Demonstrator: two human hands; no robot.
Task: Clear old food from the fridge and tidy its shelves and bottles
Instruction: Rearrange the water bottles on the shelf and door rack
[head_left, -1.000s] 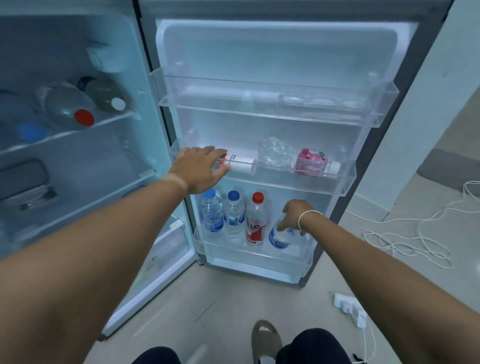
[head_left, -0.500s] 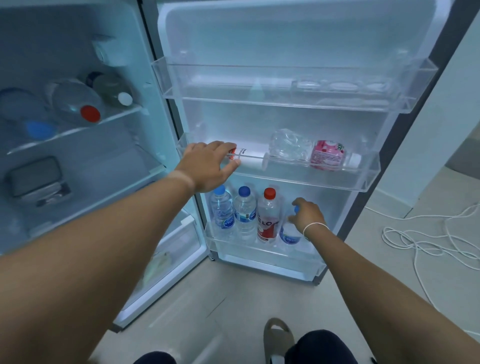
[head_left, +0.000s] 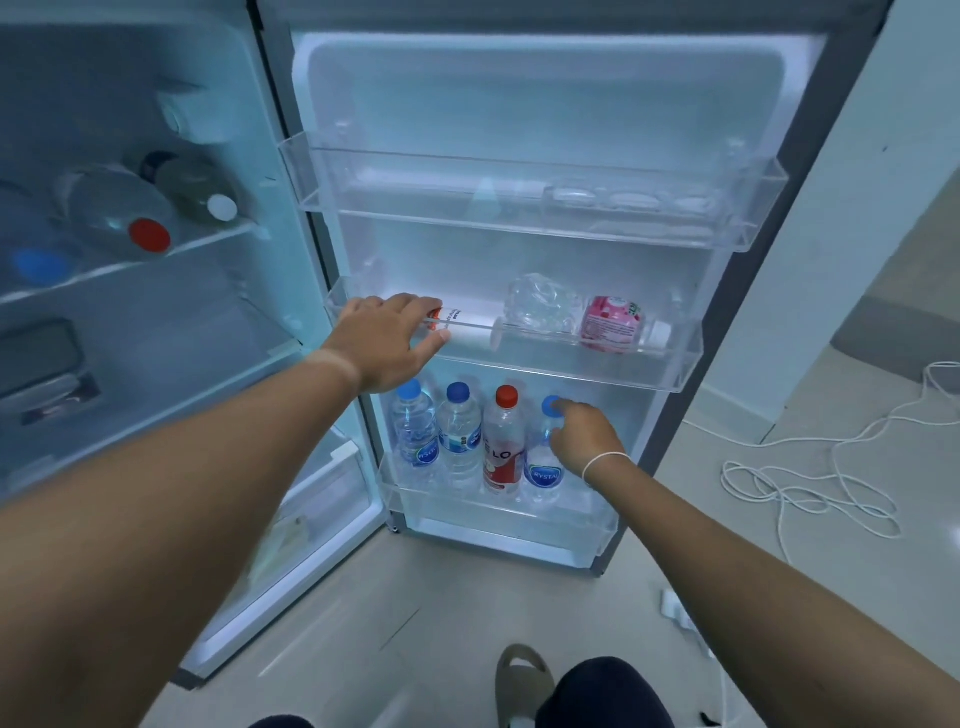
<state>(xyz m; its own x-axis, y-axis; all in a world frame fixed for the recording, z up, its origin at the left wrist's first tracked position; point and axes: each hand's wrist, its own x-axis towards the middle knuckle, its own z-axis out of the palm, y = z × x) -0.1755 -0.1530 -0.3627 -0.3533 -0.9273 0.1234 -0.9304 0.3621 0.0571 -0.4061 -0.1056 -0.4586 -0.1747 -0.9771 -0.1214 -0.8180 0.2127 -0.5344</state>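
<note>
On door shelf (head_left: 675, 364), left hand (head_left: 387, 340) gripping tube (head_left: 470, 330)

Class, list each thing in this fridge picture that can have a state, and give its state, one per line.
Fridge door: open.
Top door shelf: holds no bottles.
White tube: lying flat, left hand on it.
Pink-label bottle: lying on its side.
Red-capped bottle: upright, capped.
Rightmost blue-capped bottle: upright, right hand touching it.

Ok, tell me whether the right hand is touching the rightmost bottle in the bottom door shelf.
Touching: head view shows right hand gripping the rightmost bottle.
</note>
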